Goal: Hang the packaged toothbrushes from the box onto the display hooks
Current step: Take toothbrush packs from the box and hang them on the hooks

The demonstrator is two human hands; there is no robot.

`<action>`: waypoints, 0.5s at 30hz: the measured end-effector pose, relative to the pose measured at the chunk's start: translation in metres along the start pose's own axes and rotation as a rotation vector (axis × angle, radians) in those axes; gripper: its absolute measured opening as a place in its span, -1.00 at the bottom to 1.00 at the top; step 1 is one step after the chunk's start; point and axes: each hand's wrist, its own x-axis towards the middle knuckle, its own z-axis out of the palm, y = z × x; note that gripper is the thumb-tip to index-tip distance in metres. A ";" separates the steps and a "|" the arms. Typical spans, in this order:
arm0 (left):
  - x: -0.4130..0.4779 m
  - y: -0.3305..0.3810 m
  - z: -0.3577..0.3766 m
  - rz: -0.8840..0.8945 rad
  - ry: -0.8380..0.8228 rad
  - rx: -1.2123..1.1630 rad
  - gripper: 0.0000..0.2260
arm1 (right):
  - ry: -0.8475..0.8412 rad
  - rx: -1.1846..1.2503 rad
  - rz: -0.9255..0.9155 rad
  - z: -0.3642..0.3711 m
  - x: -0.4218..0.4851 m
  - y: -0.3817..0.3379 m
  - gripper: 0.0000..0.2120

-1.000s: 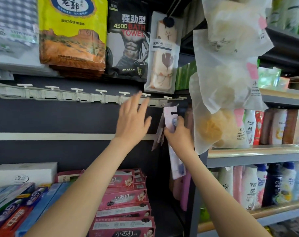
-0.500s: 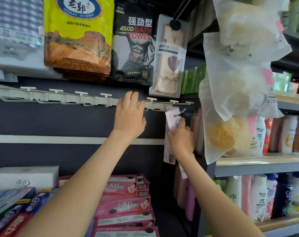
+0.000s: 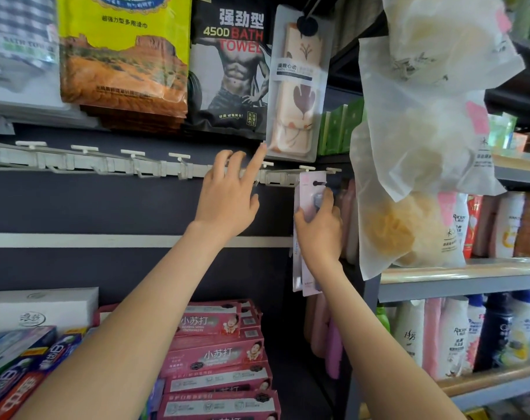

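A white rail of display hooks [image 3: 106, 166] runs across the dark back panel. My right hand [image 3: 319, 231] grips a pale pink packaged toothbrush [image 3: 306, 189] near its top. The pack's hang hole is at the hook [image 3: 306, 169] near the rail's right end. Another pack hangs just behind it. My left hand [image 3: 227, 195] lies on the rail to the left with fingers spread and the forefinger raised. The box is out of view.
Bath towel packs [image 3: 227, 62] and a pink cloth pack [image 3: 297, 86] hang above the rail. Translucent bags of sponges [image 3: 415, 147] hang close on the right. Pink toothpaste boxes [image 3: 215, 353] are stacked below. Bottles [image 3: 457, 334] fill the right shelves.
My right hand has lifted the toothbrush pack up to the hook at the rail's right end. My left hand rose onto the rail and spread its fingers.
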 end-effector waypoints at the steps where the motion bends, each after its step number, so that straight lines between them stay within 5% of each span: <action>1: 0.000 0.001 0.000 0.004 -0.007 0.010 -0.31 | -0.004 -0.006 0.007 -0.001 0.000 -0.001 -0.36; 15: 0.002 0.005 -0.007 -0.029 -0.052 0.008 -0.46 | -0.060 -0.053 0.064 -0.010 0.005 -0.004 -0.33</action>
